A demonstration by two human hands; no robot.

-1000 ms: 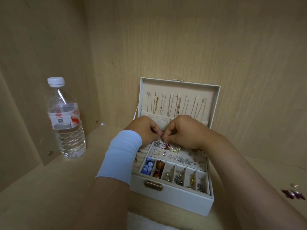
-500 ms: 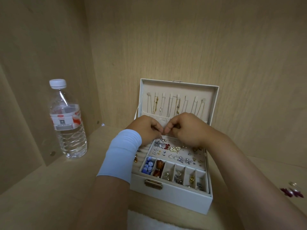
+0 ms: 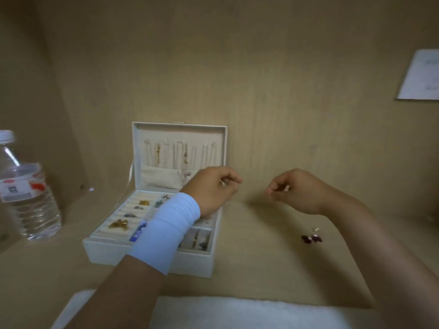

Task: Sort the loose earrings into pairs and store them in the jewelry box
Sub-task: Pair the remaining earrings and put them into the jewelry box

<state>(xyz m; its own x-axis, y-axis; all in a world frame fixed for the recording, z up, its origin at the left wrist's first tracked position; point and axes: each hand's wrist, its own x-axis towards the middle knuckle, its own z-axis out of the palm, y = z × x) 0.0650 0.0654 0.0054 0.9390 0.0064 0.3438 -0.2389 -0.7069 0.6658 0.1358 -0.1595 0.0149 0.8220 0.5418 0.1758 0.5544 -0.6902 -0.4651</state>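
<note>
Pinching with curled fingers, the left grip (image 3: 211,189) holds a small shiny piece (image 3: 222,182) at its fingertips. It is probably an earring, but too small to be sure. The right grip (image 3: 295,192) has thumb and forefinger drawn together; I cannot tell whether anything sits between them. Both grips hang in the air, apart from each other, the left over the back right part of the jewelry box (image 3: 107,255) and the right over bare tabletop (image 3: 261,257). A white wrist sleeve (image 3: 166,231) on the left forearm hides the middle of the tray. The box is open, its lid (image 3: 180,132) upright with necklaces (image 3: 183,153) hung inside. The tray already holds stock: gold pieces (image 3: 118,224) on the ring rolls at left, blue beads (image 3: 137,235) and metal bits (image 3: 198,243) in the front compartments. Dark red earrings (image 3: 311,239) lie loose on the tabletop right of the box, well apart from it, with a small pale piece (image 3: 316,230) just beside them. Judgement: sorting looks well along but not finished. The red ones and whatever the grips carry need pairing and a compartment. A water bottle (image 3: 26,198) stands left of the box, a white cloth (image 3: 237,312) lies at the near edge, and a paper sheet (image 3: 420,74) is on the wall at right.
</note>
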